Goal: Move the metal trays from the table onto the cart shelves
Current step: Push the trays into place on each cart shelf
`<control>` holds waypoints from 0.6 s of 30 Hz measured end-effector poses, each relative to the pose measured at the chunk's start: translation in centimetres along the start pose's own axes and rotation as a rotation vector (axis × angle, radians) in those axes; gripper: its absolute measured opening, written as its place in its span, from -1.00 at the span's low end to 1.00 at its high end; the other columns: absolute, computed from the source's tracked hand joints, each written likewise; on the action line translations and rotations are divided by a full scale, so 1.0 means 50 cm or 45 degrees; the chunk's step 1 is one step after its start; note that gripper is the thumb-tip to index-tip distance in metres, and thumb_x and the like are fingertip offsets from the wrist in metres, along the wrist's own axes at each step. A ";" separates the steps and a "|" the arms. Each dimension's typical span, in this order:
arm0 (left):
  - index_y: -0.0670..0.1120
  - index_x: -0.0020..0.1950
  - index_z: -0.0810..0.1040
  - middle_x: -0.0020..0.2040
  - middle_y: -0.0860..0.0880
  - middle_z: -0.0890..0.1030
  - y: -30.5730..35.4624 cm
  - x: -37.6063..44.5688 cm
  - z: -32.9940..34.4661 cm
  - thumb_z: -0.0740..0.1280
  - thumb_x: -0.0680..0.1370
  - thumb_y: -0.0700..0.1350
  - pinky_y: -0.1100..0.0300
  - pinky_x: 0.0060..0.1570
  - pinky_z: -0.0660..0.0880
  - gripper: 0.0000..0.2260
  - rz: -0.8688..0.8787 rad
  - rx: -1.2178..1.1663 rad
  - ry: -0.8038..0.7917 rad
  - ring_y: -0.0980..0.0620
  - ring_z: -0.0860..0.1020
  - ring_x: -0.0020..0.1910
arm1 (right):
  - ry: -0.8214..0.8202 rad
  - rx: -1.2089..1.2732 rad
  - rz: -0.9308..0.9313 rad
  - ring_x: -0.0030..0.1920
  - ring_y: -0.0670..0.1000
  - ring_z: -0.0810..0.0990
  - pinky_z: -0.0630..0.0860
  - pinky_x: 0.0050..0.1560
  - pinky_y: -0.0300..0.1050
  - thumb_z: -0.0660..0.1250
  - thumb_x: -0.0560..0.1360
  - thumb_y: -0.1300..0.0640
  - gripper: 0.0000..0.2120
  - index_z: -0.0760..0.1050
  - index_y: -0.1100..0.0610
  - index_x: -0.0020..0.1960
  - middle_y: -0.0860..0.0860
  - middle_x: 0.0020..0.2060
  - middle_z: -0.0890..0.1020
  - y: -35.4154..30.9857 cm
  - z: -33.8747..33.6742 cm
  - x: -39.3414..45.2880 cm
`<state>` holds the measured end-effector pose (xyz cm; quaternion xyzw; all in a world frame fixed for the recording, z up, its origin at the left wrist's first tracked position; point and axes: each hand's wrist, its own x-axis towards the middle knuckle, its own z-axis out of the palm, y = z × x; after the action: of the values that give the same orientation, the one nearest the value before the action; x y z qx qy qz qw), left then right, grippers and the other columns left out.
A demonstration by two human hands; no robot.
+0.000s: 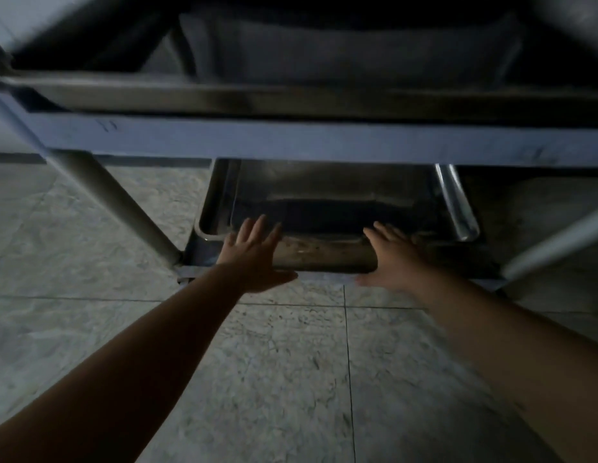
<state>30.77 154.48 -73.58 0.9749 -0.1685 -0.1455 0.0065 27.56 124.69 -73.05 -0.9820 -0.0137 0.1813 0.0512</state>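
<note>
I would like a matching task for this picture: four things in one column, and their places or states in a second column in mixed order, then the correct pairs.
Things:
1. left hand
2. right hand
3. metal tray
4. upper tray

Places or states:
A. on the cart's bottom shelf
B. on the shelf above
C. open, at the lower tray's near left edge
D. open, at the lower tray's near right edge

Pairs: 1-C, 2-D, 3-A, 4-B

Dim, underexposed scene, deep shadow across the top of the frame, floor tiles [90, 262] at left the brightest area, faint glare on the tray rim [458, 208] right of centre, motion blur in the upper corners, wide-angle bending at the edges
</note>
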 end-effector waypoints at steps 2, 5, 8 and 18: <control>0.12 0.61 -0.18 0.66 -0.09 -0.12 -0.020 -0.001 0.034 0.06 0.26 0.63 -0.30 0.48 0.00 0.07 -0.012 -0.018 0.016 -0.20 -0.15 0.60 | -0.017 -0.033 0.016 0.56 0.11 -0.01 0.08 0.44 0.22 0.30 0.16 -0.53 0.18 -0.06 -0.03 0.58 0.01 0.60 0.02 0.009 0.019 0.009; 0.14 0.60 -0.20 0.65 -0.09 -0.02 -0.038 -0.017 0.055 0.11 0.31 0.59 -0.34 0.46 0.03 0.03 0.032 0.015 0.071 -0.18 -0.09 0.61 | 0.075 -0.114 0.015 0.47 0.14 0.21 0.21 0.37 0.17 0.37 0.18 -0.49 0.11 0.04 -0.03 0.55 0.03 0.50 0.25 0.009 0.025 0.006; 0.16 0.61 -0.11 0.63 -0.11 0.08 -0.039 -0.025 0.046 0.14 0.33 0.58 -0.33 0.46 0.05 -0.02 0.029 -0.054 0.062 -0.20 0.00 0.59 | 0.140 -0.113 -0.002 0.40 0.15 0.32 0.24 0.36 0.14 0.38 0.23 -0.45 0.01 0.14 -0.03 0.52 0.03 0.44 0.35 0.005 0.028 -0.007; 0.11 0.46 0.29 0.34 -0.10 0.47 -0.045 -0.084 0.095 0.20 0.34 0.52 -0.21 0.31 0.29 -0.20 0.097 -0.024 0.405 -0.21 0.37 0.34 | 0.236 -0.040 0.027 0.31 0.13 0.36 0.25 0.23 0.09 0.29 0.29 -0.50 -0.18 0.32 -0.12 0.43 0.01 0.33 0.44 -0.004 0.079 -0.053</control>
<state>26.35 158.17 -77.10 0.9784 -0.2008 0.0095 0.0480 23.66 125.16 -75.76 -0.9953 -0.0013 0.0899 0.0350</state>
